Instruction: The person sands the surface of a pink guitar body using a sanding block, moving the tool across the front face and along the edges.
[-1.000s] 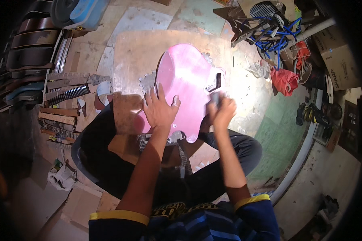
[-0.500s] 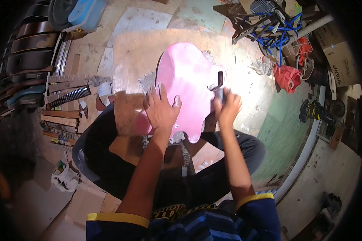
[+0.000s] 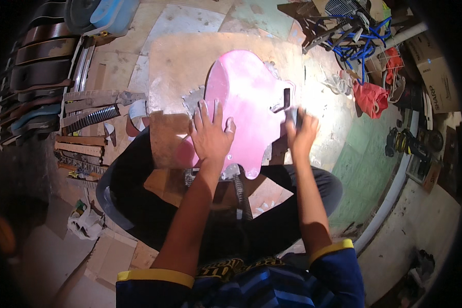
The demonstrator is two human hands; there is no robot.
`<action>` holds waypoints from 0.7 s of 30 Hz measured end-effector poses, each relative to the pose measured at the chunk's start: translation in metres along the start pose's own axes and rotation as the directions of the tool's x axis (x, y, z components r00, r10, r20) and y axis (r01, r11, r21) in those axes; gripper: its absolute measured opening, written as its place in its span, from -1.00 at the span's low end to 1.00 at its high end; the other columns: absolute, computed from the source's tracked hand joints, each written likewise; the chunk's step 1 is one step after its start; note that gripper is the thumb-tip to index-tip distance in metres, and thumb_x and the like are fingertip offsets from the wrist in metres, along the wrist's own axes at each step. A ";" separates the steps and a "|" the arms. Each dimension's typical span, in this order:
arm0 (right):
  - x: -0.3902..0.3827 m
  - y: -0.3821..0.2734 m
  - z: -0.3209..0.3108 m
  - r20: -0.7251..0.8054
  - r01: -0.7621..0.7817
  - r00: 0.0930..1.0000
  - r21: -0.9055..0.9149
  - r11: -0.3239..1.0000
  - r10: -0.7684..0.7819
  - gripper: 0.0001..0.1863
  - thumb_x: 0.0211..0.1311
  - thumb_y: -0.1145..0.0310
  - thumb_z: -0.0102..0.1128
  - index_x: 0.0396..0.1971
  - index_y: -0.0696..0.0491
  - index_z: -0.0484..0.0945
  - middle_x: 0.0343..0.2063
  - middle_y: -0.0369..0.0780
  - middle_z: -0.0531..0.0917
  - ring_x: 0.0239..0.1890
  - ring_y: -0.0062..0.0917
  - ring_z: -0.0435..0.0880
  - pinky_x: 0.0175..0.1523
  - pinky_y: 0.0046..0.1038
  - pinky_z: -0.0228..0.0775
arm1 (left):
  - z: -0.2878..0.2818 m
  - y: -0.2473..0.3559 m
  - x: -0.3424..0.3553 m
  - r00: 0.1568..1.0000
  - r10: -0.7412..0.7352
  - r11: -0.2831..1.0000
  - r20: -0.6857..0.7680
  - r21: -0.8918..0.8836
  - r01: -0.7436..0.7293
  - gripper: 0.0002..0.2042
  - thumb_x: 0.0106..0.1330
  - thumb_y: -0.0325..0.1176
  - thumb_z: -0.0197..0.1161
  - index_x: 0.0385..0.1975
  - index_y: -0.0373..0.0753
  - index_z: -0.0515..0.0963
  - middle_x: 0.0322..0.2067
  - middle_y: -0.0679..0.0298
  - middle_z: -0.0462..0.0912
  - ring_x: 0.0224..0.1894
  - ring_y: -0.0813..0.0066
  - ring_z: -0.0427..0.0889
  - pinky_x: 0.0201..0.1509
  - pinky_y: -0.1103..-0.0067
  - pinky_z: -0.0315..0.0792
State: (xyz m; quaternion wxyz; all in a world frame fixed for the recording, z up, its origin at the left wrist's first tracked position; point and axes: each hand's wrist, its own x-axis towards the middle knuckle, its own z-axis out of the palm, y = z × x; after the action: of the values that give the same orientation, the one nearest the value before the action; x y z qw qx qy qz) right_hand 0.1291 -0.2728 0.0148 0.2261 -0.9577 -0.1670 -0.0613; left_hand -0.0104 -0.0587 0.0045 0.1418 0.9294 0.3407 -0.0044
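A pink guitar body [image 3: 246, 97] lies flat on a wooden board in front of me, with a dark rectangular slot near its right edge. My left hand [image 3: 211, 134] rests on its lower left part, palm down and fingers spread. At the right edge, just below the slot, my right hand [image 3: 304, 134] grips a small dark block [image 3: 292, 117] against the body's side. The fingers hide part of the block, and slight blur softens this hand.
Beneath the guitar body is the wooden board [image 3: 172, 61]. To the left lie guitar necks [image 3: 84, 149] and a row of curved dark guitar parts [image 3: 40, 72]. Blue cables [image 3: 364, 54] and a red bag [image 3: 370, 98] sit at the far right, near cardboard boxes [image 3: 436, 77].
The whole scene has shifted slightly right and up in the view. My right hand with the block stays by the guitar body's right edge; my left hand remains on the body.
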 end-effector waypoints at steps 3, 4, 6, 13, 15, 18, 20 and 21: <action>-0.027 -0.008 -0.014 0.042 0.004 0.999 -0.025 1.000 -0.003 -0.44 0.01 0.28 0.50 0.10 0.02 0.64 -0.10 0.01 0.57 0.02 -0.02 0.51 0.17 -0.06 0.34 | -0.001 0.000 0.002 0.999 0.009 1.000 -0.045 0.010 -0.008 -0.39 0.41 0.09 0.14 0.45 0.09 0.40 0.47 0.00 0.28 0.43 0.03 0.32 0.45 0.08 0.21; -0.015 -0.001 -0.011 0.036 0.011 0.999 -0.045 0.999 -0.009 -0.44 0.01 0.28 0.49 0.09 0.03 0.64 -0.10 0.01 0.57 0.02 -0.03 0.51 0.17 -0.06 0.34 | -0.001 -0.002 0.001 0.998 0.024 1.000 -0.058 0.000 -0.024 -0.40 0.41 0.07 0.16 0.44 0.07 0.42 0.47 -0.02 0.29 0.43 0.02 0.33 0.43 0.06 0.23; 0.019 -0.011 -0.005 0.007 -0.079 0.997 -0.012 0.997 0.079 -0.46 0.03 0.28 0.48 0.08 0.03 0.64 -0.10 0.00 0.58 0.02 -0.03 0.51 0.16 -0.08 0.35 | -0.002 -0.003 0.003 1.000 0.009 0.999 -0.024 -0.039 -0.010 -0.40 0.40 0.08 0.15 0.44 0.07 0.43 0.47 -0.03 0.28 0.44 0.03 0.32 0.46 0.06 0.18; -0.049 -0.033 -0.009 0.119 0.112 0.987 -0.040 0.993 -0.107 -0.41 0.00 0.27 0.47 0.14 -0.02 0.64 -0.08 0.04 0.55 -0.01 -0.01 0.51 0.10 -0.03 0.34 | -0.002 -0.002 0.001 0.999 0.002 0.999 -0.038 0.032 -0.001 -0.36 0.37 0.10 0.15 0.46 0.12 0.39 0.47 0.02 0.28 0.42 0.11 0.35 0.49 0.14 0.15; -0.017 -0.013 -0.003 0.097 0.058 0.994 -0.067 0.996 -0.052 -0.43 0.01 0.28 0.46 0.12 -0.01 0.64 -0.09 0.02 0.55 -0.01 -0.02 0.51 0.10 -0.05 0.34 | -0.002 -0.002 0.007 1.000 -0.002 0.999 -0.021 -0.040 0.001 -0.39 0.39 0.08 0.16 0.44 0.09 0.42 0.46 -0.01 0.29 0.41 0.08 0.35 0.48 0.10 0.17; -0.001 -0.021 -0.001 -0.019 -0.084 0.996 -0.072 0.994 0.082 -0.46 0.07 0.29 0.43 0.12 0.02 0.62 -0.10 0.01 0.56 -0.01 -0.02 0.50 0.09 -0.04 0.33 | -0.004 0.000 0.000 1.000 -0.013 0.999 -0.008 -0.049 0.012 -0.39 0.39 0.07 0.16 0.45 0.10 0.40 0.46 -0.03 0.29 0.41 0.06 0.36 0.47 0.09 0.18; -0.050 -0.025 0.012 0.024 -0.012 1.000 -0.080 0.997 0.014 -0.44 0.03 0.28 0.46 0.10 0.02 0.62 -0.11 0.02 0.55 -0.02 0.00 0.49 0.10 0.00 0.29 | -0.006 0.003 0.005 1.000 -0.006 1.000 -0.021 -0.019 0.005 -0.38 0.38 0.08 0.16 0.45 0.11 0.40 0.46 -0.01 0.29 0.40 0.07 0.36 0.47 0.11 0.18; -0.068 -0.051 0.002 0.129 0.092 0.988 -0.050 0.995 -0.085 -0.43 0.00 0.26 0.48 0.09 0.01 0.63 -0.11 0.05 0.55 -0.01 0.04 0.49 0.10 0.02 0.28 | -0.004 -0.001 0.005 0.999 -0.015 1.000 -0.034 0.010 0.015 -0.38 0.38 0.09 0.16 0.45 0.11 0.40 0.46 0.00 0.29 0.40 0.09 0.37 0.47 0.14 0.18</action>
State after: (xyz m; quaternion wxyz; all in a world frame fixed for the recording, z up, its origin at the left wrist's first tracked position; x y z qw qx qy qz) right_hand 0.0477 -0.2484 0.0211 0.1852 -0.9573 -0.2214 -0.0150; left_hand -0.0075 -0.0539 0.0074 0.1310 0.9275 0.3501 0.0084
